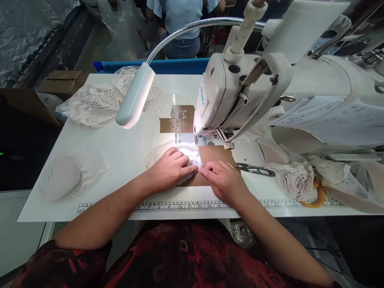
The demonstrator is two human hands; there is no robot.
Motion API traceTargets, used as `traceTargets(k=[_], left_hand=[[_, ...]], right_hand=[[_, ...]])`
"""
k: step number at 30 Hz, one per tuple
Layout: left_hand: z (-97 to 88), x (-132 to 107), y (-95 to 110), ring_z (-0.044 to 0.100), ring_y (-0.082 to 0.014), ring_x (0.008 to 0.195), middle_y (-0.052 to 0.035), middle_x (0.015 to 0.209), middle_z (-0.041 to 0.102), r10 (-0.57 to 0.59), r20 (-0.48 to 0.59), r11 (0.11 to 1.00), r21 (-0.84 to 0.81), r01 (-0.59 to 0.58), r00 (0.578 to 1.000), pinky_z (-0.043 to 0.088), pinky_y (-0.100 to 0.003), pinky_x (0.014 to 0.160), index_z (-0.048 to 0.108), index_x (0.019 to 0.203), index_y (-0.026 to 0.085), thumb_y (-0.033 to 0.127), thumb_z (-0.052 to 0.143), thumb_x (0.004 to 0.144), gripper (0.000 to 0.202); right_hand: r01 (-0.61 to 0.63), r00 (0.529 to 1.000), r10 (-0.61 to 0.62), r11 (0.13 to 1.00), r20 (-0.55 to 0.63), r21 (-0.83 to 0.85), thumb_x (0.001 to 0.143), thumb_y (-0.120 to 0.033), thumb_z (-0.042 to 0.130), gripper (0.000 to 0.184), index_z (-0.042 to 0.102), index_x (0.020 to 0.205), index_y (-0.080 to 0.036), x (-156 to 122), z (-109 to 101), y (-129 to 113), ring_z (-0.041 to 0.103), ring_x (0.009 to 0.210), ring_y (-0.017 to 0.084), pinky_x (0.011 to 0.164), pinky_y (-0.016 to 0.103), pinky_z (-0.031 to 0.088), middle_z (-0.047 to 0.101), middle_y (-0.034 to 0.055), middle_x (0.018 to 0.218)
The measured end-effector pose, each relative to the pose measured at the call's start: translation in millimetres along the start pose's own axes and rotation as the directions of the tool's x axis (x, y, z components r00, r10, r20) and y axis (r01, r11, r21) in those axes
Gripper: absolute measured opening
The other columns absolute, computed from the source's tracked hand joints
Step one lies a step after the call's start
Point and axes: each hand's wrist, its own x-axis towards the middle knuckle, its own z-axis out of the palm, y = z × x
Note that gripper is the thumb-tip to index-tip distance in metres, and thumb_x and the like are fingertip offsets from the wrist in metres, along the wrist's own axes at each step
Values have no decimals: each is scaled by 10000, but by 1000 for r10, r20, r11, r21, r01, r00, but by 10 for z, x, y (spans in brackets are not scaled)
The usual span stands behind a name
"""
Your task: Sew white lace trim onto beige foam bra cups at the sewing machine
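Observation:
A white lace piece (192,150) lies under the needle area of a white sewing machine (210,92), brightly lit. My left hand (168,170) rests on the lace, its fingers curled and its thumb stretched toward the right along the near edge. Close beside it, my right hand (226,182) pinches that edge between thumb and forefinger, the other fingers curled in. Black thread snips (258,169) stick out to the right from behind my right hand; whether the hand holds them is hidden. Brown tape (217,154) covers the table around the needle plate.
A lamp (136,96) on a bendable neck hangs over the table (111,152). Lace pieces (93,102) lie at the back left, a pale cup (64,176) with lace at the front left. At right are more lace (291,178) and an orange ring handle (318,196). A person (183,24) sits beyond.

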Motion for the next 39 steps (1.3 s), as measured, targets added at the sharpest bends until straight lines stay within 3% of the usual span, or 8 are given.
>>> traceTargets(k=[6, 18, 26, 31, 36, 39], left_hand=[[-9, -4, 19, 432, -173, 724, -46, 836, 552, -7, 55, 999, 48, 4, 998, 352, -408, 865, 525, 1267, 234, 67, 452, 827, 476], [36, -16, 3, 413, -165, 706, -33, 788, 555, -2, -5, 1000, 27, 2, 1000, 350, -425, 903, 591, 1194, 213, 116, 416, 890, 363], [52, -10, 0, 422, -167, 715, -38, 806, 559, 4, -2, 1000, 24, -4, 1000, 360, -421, 890, 583, 1208, 214, 101, 459, 861, 385], [42, -13, 8, 447, -170, 728, -45, 807, 568, 1, -17, 1000, -1, -1, 1000, 378, -410, 861, 594, 1197, 216, 105, 443, 875, 372], [6, 0, 9, 522, -203, 876, -83, 1071, 610, -75, -7, 994, -80, 74, 997, 426, -364, 803, 610, 1157, 213, 165, 446, 890, 317], [19, 47, -14, 544, -227, 958, -122, 1284, 542, -112, -16, 993, -43, 111, 994, 447, -362, 788, 551, 1234, 151, 160, 438, 876, 376]], right_hand=[[10, 999, -9, 1000, -35, 23, 804, -49, 494, 320, 632, 1042, -212, -4, 17, 14, 417, 731, 167, 656, 286, 292, 598, 10, 823], [2, 999, 1, 998, -43, 64, 805, -52, 494, 308, 643, 1020, -213, -10, 17, 27, 436, 734, 167, 656, 289, 319, 603, 16, 820], [-43, 993, 64, 979, -99, 202, 805, -31, 428, 356, 639, 1062, -159, -8, 24, 77, 515, 814, 174, 713, 287, 398, 625, 60, 926], [-43, 994, 52, 995, -99, 93, 814, -48, 446, 347, 656, 1052, -188, 41, 41, 16, 483, 747, 177, 666, 291, 356, 624, 43, 854], [-39, 995, 42, 998, -88, 42, 830, -64, 444, 288, 670, 964, -183, 59, 39, -41, 437, 709, 174, 639, 292, 308, 623, 35, 807], [-33, 995, 37, 999, -96, 41, 802, -44, 449, 294, 667, 952, -173, 60, 36, -44, 431, 720, 176, 649, 292, 304, 624, 36, 811]])
